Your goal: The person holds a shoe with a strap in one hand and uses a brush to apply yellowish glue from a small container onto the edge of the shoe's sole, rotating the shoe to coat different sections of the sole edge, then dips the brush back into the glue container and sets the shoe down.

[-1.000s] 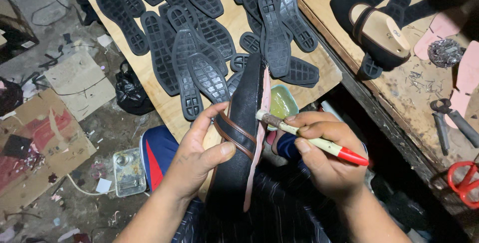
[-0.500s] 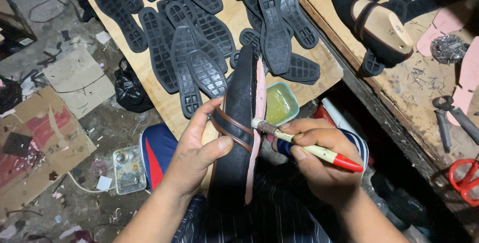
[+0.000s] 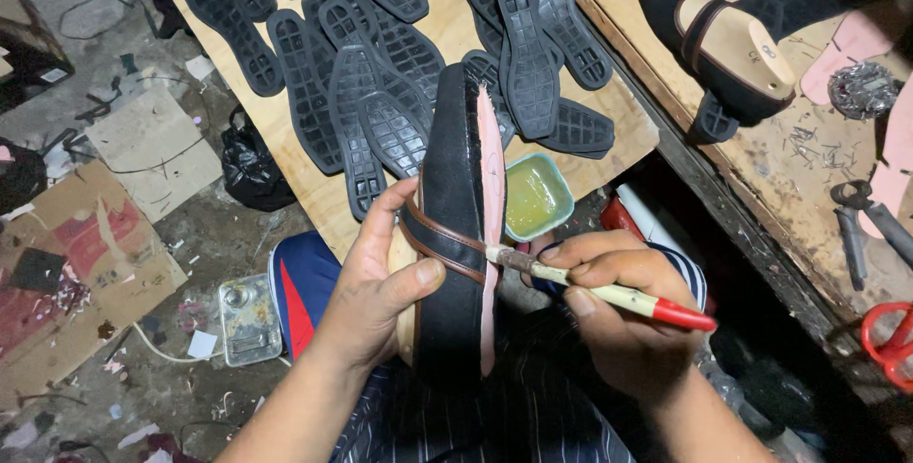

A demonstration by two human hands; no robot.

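Observation:
My left hand (image 3: 376, 282) grips a black sandal (image 3: 455, 197) with a brown strap, held on edge over my lap so its pink insole faces right. My right hand (image 3: 618, 316) holds a brush with a cream handle and red end (image 3: 618, 298). The brush tip touches the pink insole edge near the strap. A small teal tin of yellowish glue (image 3: 535, 197) sits just behind the brush, at the near edge of the wooden board (image 3: 295, 154).
Several black rubber soles (image 3: 352, 73) lie on the board. On the right workbench (image 3: 789, 159) stand a finished black sandal (image 3: 732, 45), pliers (image 3: 870, 225) and red scissors (image 3: 889, 339). Cardboard and scraps litter the floor at left.
The brush tip has shifted slightly along the insole edge toward the strap, and the sandal tilted a little in my left hand.

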